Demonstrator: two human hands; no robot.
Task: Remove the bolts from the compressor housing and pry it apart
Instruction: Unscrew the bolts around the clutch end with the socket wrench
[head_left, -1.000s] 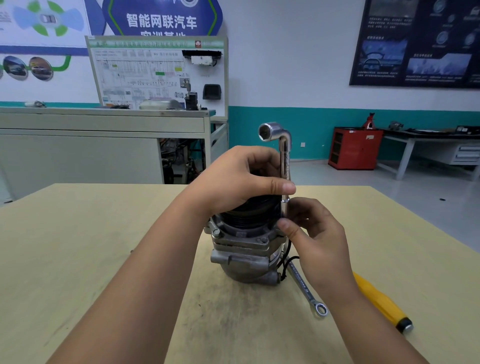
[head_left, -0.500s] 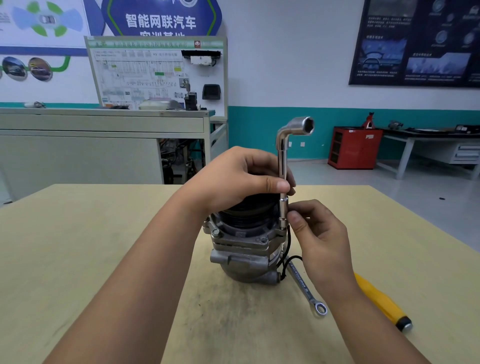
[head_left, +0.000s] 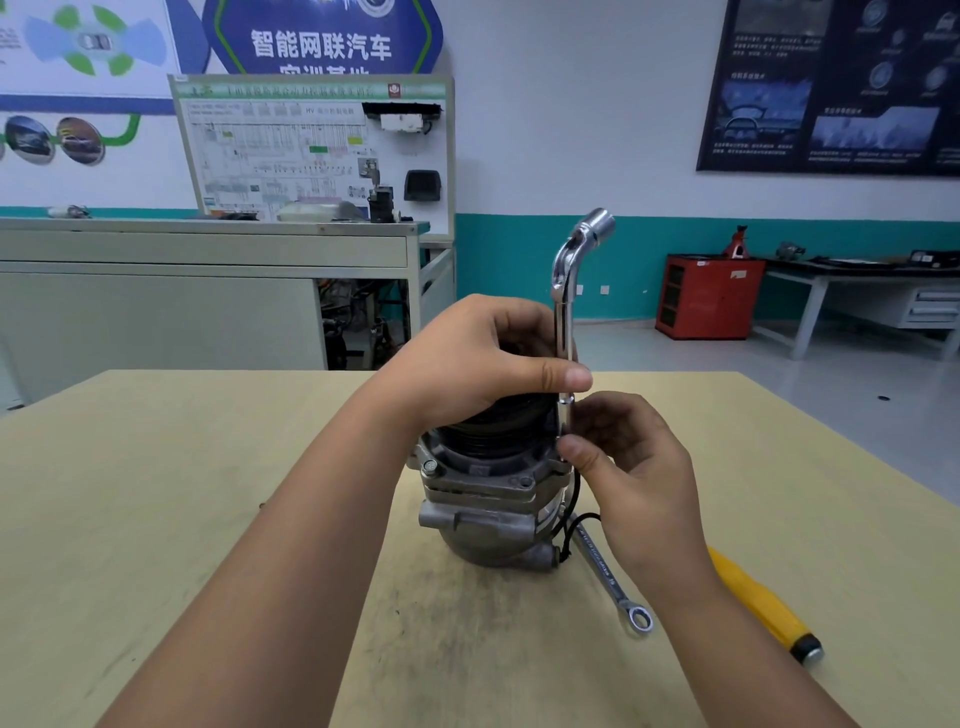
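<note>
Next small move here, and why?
Probably twist the wrench with the right hand to back out the bolt hidden under it. The wrench stands upright on the compressor flange, the right hand pinches its lower shaft, and the left hand grips the pulley, thumb against the shaft.

The left hand (head_left: 483, 358) and right hand (head_left: 641, 483) are bare, nails (head_left: 575, 375) cut short.

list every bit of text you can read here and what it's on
"智能网联汽车": blue sign on the wall; its second line is half hidden behind the board.
Board: print too small to read.
Dark poster: captions blurred.
Spanner on the table: stamped marks too small to read.
Red cabinet: label blurred.
</note>
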